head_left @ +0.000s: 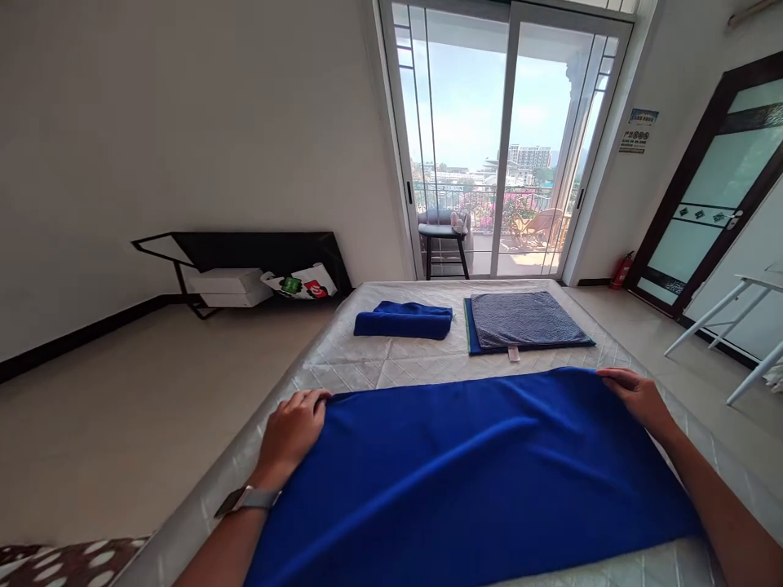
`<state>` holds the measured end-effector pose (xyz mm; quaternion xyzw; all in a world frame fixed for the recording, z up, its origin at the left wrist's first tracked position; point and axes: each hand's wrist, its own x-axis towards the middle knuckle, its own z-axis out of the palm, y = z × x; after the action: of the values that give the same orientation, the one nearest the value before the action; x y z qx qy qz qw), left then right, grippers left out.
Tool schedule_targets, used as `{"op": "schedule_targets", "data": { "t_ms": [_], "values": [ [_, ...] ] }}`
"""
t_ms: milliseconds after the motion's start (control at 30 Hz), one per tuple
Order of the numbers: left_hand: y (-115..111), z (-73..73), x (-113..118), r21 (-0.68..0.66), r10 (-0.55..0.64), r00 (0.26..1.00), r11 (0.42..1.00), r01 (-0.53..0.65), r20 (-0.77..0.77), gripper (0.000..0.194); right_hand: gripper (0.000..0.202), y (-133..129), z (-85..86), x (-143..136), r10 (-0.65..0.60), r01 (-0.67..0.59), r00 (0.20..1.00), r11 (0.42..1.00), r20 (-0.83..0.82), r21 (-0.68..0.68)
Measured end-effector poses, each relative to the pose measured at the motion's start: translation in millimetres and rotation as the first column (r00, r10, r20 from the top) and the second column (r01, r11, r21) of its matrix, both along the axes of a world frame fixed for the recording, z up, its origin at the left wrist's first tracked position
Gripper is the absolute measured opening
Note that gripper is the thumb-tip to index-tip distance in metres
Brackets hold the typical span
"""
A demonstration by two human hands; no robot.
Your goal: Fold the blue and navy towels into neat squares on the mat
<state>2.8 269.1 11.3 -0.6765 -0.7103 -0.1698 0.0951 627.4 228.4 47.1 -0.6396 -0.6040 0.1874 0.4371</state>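
A large blue cloth [465, 481] is spread over the near part of a white quilted mattress [330, 359], with a few soft creases across it. My left hand [294, 432] pinches its far left corner; a watch sits on that wrist. At the far right corner, my right hand [636, 395] grips the edge between thumb and fingers. Beyond the cloth lies a folded dark blue towel [404, 320] on the left. To its right, a grey towel [526, 318] rests flat on top of a blue one, whose white tag [514, 354] sticks out at the front.
A black rack [263, 249] with white boxes [226, 285] and a printed bag [303, 283] stands by the left wall. Past the mattress are a dark stool [441, 232] and sliding glass doors [507, 147]. At right are a fire extinguisher [622, 271] and a white-legged table [710, 318].
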Motion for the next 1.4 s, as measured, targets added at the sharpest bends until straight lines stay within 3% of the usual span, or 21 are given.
{"op": "schedule_targets", "data": {
  "t_ms": [100, 300, 433, 700, 833, 933, 1100, 1267, 1400],
  "values": [
    [3, -2.5, -3, 0.012, 0.000, 0.998, 1.000, -0.001, 0.061, 0.043, 0.030, 2, -3.6, 6, -0.067, 0.058, 0.996, 0.990, 0.063, 0.132],
    [5, -2.7, -7, 0.030, -0.036, 0.987, 0.999, 0.032, 0.157, 0.041, 0.026, 6, -19.4, 5, -0.053, 0.054, 0.974, 0.999, 0.220, -0.001],
    [3, 0.7, -7, 0.057, -0.020, 0.984, 0.998, 0.010, 0.177, 0.043, 0.028, 7, -22.7, -2, -0.056, 0.056, 0.955, 0.998, 0.292, 0.009],
    [-3, 13.1, 2, 0.204, -0.037, 0.999, 0.978, 0.033, 0.015, 0.043, 0.031, 6, -22.1, -4, -0.049, 0.050, 0.925, 0.999, 0.377, 0.007],
    [-3, 5.2, 6, 0.044, -0.146, 0.989, 0.988, 0.147, -0.024, 0.044, 0.031, 7, -23.4, -4, -0.061, 0.050, 0.899, 0.998, 0.434, 0.037],
    [-1, -9.5, 3, -0.084, -0.149, 0.989, 0.985, 0.149, 0.009, 0.054, 0.035, 8, -24.8, -11, -0.031, 0.007, 0.892, 0.998, 0.451, 0.056],
    [4, -30.6, -14, -0.188, -0.172, 0.985, 0.966, 0.175, 0.034, 0.063, 0.054, 9, -31.6, -19, 0.137, -0.066, 0.843, 0.986, 0.520, -0.152],
    [1, -29.2, -14, -0.362, -0.119, 0.993, 0.926, 0.108, -0.009, 0.074, 0.064, 11, -35.9, -18, 0.192, -0.016, 0.757, 0.961, 0.624, -0.277],
    [-3, -24.0, -6, -0.393, -0.083, 0.996, 0.917, 0.061, -0.039, 0.075, 0.066, 10, -35.4, -21, 0.194, 0.068, 0.697, 0.940, 0.690, -0.333]
  ]
}}
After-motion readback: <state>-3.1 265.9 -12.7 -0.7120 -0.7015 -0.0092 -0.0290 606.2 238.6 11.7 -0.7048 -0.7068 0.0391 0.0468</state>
